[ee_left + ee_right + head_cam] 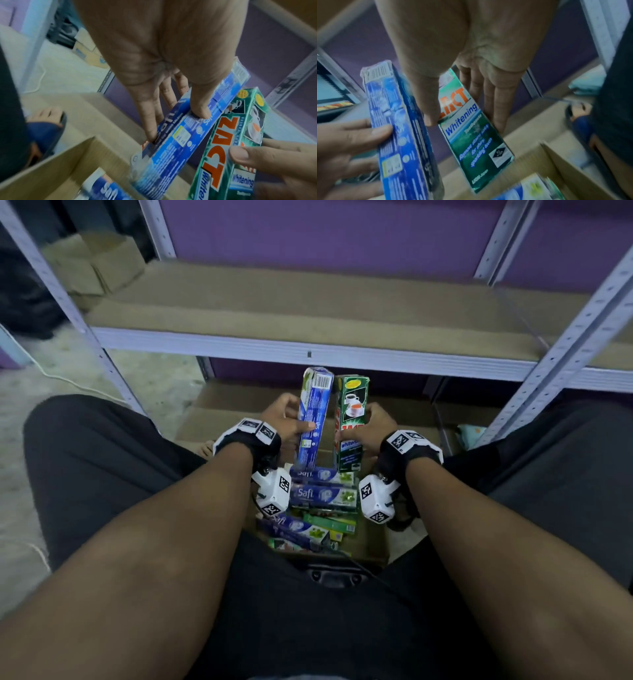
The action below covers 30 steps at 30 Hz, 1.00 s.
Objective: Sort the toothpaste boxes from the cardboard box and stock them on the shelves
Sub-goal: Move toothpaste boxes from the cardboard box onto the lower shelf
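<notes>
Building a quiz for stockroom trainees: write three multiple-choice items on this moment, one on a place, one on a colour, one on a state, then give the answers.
1. Where do the remaining toothpaste boxes lie?
A. On the shelf
B. In the cardboard box
C. On the floor beside the shelf

2. What colour is the box held by the right hand?
A. Green
B. Blue
C. Yellow

3. What state is the shelf board right in front of the person in?
A. Fully stocked
B. Half stocked
C. No toothpaste on the visible part

Answers:
1 B: the loose toothpaste boxes lie piled inside the cardboard box, below both hands.
2 A: the right hand has its grip on the green Zact box; the left hand holds the blue box.
3 C: the shelf board shows only bare brown surface in the head view.
</notes>
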Each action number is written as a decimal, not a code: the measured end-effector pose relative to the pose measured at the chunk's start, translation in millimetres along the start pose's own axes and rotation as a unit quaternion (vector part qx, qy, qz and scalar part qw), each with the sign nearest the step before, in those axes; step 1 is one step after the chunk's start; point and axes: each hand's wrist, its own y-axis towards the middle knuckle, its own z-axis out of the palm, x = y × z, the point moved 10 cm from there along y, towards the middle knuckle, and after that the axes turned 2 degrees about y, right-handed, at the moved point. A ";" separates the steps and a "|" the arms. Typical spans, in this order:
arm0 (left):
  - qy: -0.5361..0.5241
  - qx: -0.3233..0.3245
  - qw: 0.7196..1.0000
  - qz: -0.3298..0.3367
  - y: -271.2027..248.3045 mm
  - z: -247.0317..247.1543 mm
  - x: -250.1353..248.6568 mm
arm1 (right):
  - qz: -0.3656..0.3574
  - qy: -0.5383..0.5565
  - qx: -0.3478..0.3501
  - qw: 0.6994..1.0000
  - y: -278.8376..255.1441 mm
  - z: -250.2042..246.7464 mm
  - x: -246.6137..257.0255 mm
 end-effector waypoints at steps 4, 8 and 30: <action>0.012 -0.003 0.999 0.047 8.8 -24.0 -63.2 | -0.033 -0.003 -0.022 0.999 -0.3 -34.6 50.9; 0.042 -0.055 0.992 0.106 21.1 -53.4 -125.1 | -0.080 -0.018 -0.053 0.995 7.0 -72.3 110.5; 0.482 -0.131 0.859 0.107 161.9 -94.5 -219.8 | -0.090 -0.298 -0.099 0.945 132.0 -140.6 219.5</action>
